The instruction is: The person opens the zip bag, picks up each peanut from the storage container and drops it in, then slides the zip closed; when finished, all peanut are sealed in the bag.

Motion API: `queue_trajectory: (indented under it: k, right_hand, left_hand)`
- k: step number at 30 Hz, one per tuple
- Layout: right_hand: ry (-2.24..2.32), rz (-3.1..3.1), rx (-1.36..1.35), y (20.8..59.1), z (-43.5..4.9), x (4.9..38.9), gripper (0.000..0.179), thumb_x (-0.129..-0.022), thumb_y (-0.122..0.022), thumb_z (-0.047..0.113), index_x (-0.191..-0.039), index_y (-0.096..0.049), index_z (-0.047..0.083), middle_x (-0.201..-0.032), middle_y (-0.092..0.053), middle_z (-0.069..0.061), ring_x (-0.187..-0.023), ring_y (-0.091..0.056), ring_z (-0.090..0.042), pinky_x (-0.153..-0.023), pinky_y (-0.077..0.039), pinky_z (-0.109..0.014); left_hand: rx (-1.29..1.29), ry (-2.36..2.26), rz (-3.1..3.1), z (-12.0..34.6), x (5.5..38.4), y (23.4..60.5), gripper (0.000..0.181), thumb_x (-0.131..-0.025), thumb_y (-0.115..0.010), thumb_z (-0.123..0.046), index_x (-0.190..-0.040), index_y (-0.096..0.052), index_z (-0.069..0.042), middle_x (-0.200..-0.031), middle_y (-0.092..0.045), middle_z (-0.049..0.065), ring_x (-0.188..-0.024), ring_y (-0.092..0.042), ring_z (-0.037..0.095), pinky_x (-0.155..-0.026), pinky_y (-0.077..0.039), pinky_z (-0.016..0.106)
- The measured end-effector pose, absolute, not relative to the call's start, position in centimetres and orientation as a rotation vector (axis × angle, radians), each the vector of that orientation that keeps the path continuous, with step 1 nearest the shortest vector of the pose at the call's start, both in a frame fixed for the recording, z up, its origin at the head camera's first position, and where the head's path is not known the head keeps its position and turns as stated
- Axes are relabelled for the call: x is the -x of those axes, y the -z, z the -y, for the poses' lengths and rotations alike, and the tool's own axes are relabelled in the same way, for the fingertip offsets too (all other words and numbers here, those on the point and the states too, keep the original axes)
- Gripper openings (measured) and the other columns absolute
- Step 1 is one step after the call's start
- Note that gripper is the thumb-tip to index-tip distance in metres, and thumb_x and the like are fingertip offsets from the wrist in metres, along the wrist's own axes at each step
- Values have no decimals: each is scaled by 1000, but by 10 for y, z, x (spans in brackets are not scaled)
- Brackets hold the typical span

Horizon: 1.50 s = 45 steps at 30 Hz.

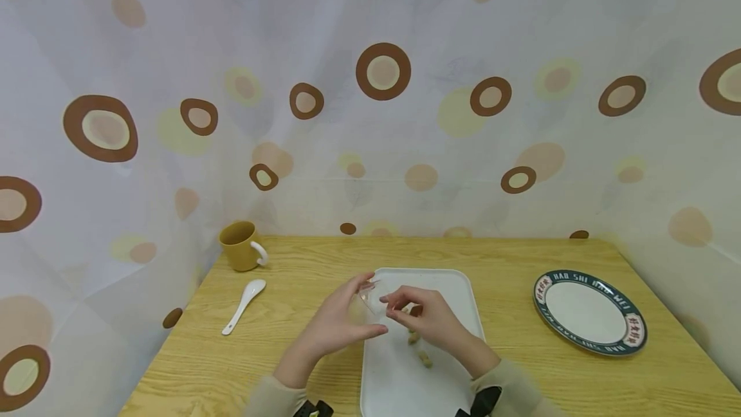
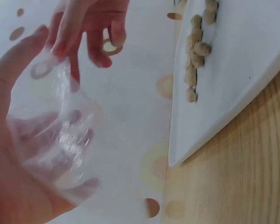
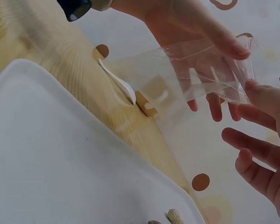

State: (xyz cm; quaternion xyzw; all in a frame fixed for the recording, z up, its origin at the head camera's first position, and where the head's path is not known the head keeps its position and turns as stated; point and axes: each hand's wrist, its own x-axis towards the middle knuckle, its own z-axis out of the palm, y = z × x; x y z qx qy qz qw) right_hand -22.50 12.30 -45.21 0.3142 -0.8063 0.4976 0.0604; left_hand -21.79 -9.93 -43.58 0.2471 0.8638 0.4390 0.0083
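A clear plastic bag (image 1: 367,296) is held up between both hands over the left part of the white tray (image 1: 399,391). My left hand (image 1: 338,324) curves round the bag; its fingers show through the film in the left wrist view. My right hand (image 1: 427,318) pinches the bag's edge between thumb and finger, its other fingers apart, as the right wrist view shows. Several unshelled peanuts (image 1: 425,359) lie on the tray below the right hand, in a rough line in the left wrist view. I see none inside the bag (image 2: 67,135).
A white spoon (image 1: 244,306) lies left of the tray, with a yellow mug (image 1: 240,247) behind it. To the right is an oval plate (image 1: 590,312) with a dark patterned rim. A spotted curtain (image 1: 405,127) surrounds the wooden table (image 1: 312,259).
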Motion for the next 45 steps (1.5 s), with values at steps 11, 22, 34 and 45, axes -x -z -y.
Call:
queue_trajectory:
  k: [11,22,34,45]
  right_hand:
    - [-1395,2485,-1026,453,-122,225,10,-93,-69,21,-102,-71,17,-99,-74,-2,-81,-63,-2,-62,-52,-23]
    - [-1277,2605,-789,458,-159,241,27,-89,-72,9,-115,-66,15,-109,-72,-10,-84,-68,-12,-67,-54,-25]
    - [-1118,2938,-420,472,-193,249,22,-84,-74,2,-105,-71,6,-92,-67,-6,-77,-57,-14,-67,-48,-26]
    - [-1050,2980,-358,488,-197,251,21,-80,-78,4,-100,-72,6,-81,-61,0,-75,-53,-13,-67,-46,-29]
  left_hand:
    - [-711,-1478,-2778,94,221,442,52,-82,-79,-41,-126,-64,-16,-116,-65,0,-97,-61,15,-81,-52,34]
    - [-645,-1586,-2669,99,222,448,55,-80,-82,-32,-128,-57,-18,-118,-63,6,-103,-57,19,-84,-47,37]
    - [-620,-1536,-2688,103,222,451,61,-82,-80,-26,-135,-53,-16,-112,-61,12,-94,-53,17,-80,-44,35]
    - [-674,-1573,-2645,104,223,455,59,-81,-80,-27,-133,-54,-18,-126,-59,2,-109,-55,22,-89,-45,39]
